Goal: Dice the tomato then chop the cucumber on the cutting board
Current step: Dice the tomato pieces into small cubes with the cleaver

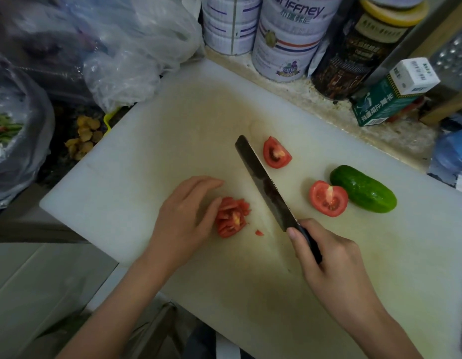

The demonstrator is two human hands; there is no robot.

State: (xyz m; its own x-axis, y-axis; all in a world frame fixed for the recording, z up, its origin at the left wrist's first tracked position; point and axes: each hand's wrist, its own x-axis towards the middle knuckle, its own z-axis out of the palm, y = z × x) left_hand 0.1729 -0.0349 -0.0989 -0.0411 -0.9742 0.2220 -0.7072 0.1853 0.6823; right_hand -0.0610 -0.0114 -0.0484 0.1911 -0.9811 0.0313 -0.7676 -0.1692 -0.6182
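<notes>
**A crowded home kitchen counter**

The place was a home kitchen, with food being prepared on a cramped counter. A large white cutting board (147,151) lay over a speckled stone counter (328,110) and carried tomato wedges (276,152), a whole cucumber (363,189) and a dark-bladed knife (266,185). Household stores stood packed along the back edge: tall printed tins (289,40), a dark jar with a yellow lid (359,47) and a green and white carton (388,99). Crumpled plastic bags (136,47) crowded the left side, one holding green vegetables (4,128).
</notes>
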